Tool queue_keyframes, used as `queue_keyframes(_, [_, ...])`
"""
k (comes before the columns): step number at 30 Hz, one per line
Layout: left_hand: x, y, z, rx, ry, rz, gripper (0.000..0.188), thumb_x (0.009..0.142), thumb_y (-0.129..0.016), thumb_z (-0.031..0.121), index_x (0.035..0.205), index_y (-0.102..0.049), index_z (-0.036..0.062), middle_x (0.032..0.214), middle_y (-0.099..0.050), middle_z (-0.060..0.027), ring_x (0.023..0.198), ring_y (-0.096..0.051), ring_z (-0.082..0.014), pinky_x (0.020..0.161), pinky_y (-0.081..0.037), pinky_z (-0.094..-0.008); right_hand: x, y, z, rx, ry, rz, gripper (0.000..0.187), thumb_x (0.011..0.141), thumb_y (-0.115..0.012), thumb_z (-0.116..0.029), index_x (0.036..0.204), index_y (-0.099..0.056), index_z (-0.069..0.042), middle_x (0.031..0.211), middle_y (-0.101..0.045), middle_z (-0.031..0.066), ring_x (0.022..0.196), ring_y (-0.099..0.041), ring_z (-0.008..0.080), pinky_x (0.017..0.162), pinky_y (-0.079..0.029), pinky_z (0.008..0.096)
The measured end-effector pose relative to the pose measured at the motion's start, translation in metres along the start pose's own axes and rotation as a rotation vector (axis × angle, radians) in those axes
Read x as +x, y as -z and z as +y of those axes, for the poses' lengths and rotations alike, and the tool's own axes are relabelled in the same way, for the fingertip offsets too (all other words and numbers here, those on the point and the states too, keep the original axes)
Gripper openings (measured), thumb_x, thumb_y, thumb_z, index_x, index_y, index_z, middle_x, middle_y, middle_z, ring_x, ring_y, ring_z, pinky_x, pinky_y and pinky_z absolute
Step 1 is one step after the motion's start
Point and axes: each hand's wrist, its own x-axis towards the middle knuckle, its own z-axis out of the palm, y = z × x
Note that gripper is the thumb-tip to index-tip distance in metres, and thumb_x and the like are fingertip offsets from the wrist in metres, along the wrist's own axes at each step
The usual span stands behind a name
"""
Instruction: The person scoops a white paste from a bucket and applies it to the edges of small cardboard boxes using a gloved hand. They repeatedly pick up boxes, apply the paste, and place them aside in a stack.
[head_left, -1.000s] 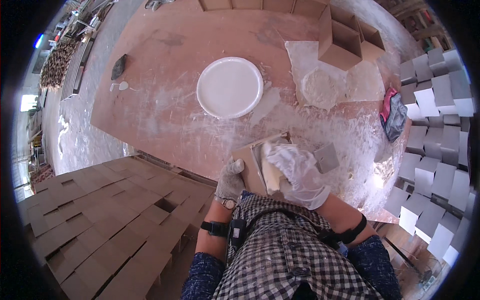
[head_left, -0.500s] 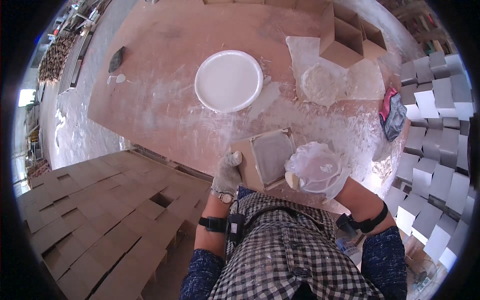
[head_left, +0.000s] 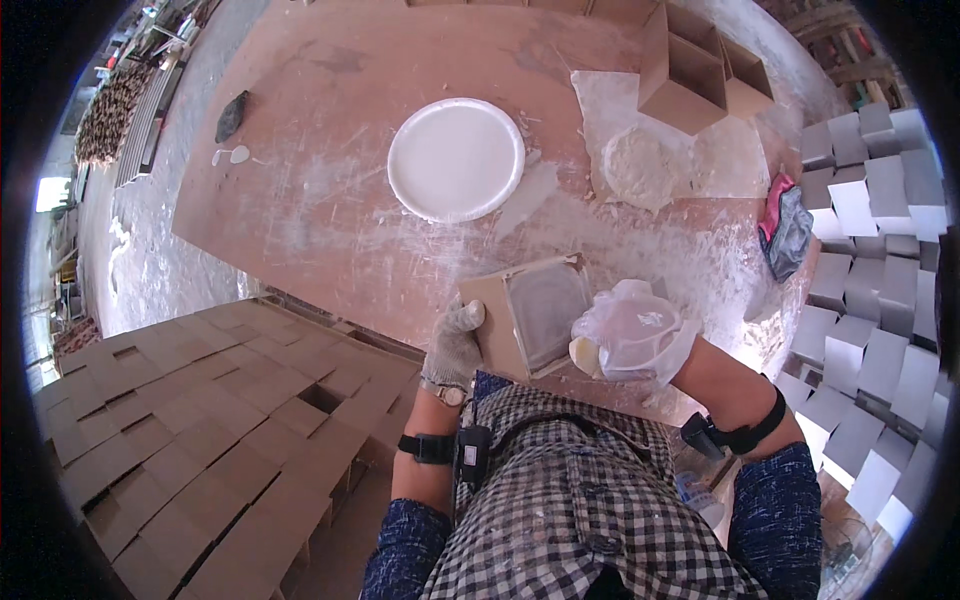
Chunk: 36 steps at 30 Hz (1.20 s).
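In the head view, your left hand [head_left: 455,345], in a knitted glove, is clamped on the near-left edge of the brown box [head_left: 486,302], with the thumb laid over the side; the rest of those fingers is hidden. The box sits at the near edge of the worktop [head_left: 320,130], just in front of your checked apron [head_left: 560,470], its framed panel [head_left: 548,312] facing up under a thin, streaky greyish-white film.

Your right hand [head_left: 637,335], inside a loose see-through plastic covering, is closed on a pale yellow sponge [head_left: 585,356]. The covering blurs the separate fingers. The sponge is just beside the box's right edge; you can't tell from here whether they touch.

The round dish [head_left: 393,172] of white liquid stands farther out on the worktop, well apart from both hands, with open brown boxes [head_left: 668,95] beyond it to the right.

The step in hand looks like spreading that white over the panel. If you want another coat there, the move calls for loading the sponge at the dish and wiping evenly, while your left hand keeps the box from sliding.
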Motion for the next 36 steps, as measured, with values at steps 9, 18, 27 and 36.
queue_keyframes(9, [-0.001, -0.009, -0.002, -0.101, 0.034, -0.005, 0.065, 0.068, -0.076, 0.024, 0.119, -0.05, -0.0038, 0.111, -0.059, -0.0153, 0.099, -0.06, -0.0265, 0.089, -0.049, -0.0397, 0.024, -0.007, -0.041, 0.553, 0.118, 0.532, 0.029, 0.06, -0.07, -0.018, 0.087, -0.063, -0.009, 0.079, -0.061, 0.0084, 0.075, -0.059, 0.0269, 0.069, -0.045, 0.0375])
queue_keyframes(18, [-0.002, -0.004, 0.001, -0.004, 0.027, 0.006, 0.068, 0.066, -0.077, 0.028, 0.12, -0.05, -0.0029, 0.114, -0.058, -0.0139, 0.103, -0.057, -0.0258, 0.089, -0.048, -0.0407, -0.024, -0.021, -0.002, -0.04, -0.003, 0.32, 0.029, 0.066, -0.066, -0.028, 0.091, -0.064, -0.014, 0.081, -0.062, 0.006, 0.076, -0.06, 0.0246, 0.07, -0.045, 0.0385])
queue_keyframes(27, [-0.003, 0.0, -0.002, -0.056, 0.019, 0.071, 0.063, 0.067, -0.075, 0.022, 0.118, -0.05, -0.0042, 0.111, -0.059, -0.0147, 0.1, -0.059, -0.0259, 0.089, -0.049, -0.0386, -0.003, -0.015, -0.039, -0.268, -0.216, 0.554, 0.048, 0.07, -0.063, -0.018, 0.117, -0.055, -0.011, 0.104, -0.058, 0.0017, 0.088, -0.056, 0.0179, 0.071, -0.042, 0.0345])
queue_keyframes(36, [0.003, 0.009, -0.009, -0.018, -0.001, 0.042, 0.064, 0.066, -0.078, 0.026, 0.117, -0.051, -0.003, 0.11, -0.06, -0.0127, 0.1, -0.058, -0.0232, 0.089, -0.048, -0.0367, 0.015, -0.005, 0.004, -0.505, -0.065, 0.597, 0.023, 0.072, -0.059, -0.02, 0.093, -0.061, -0.013, 0.089, -0.058, -0.0001, 0.084, -0.056, 0.0162, 0.064, -0.044, 0.0331])
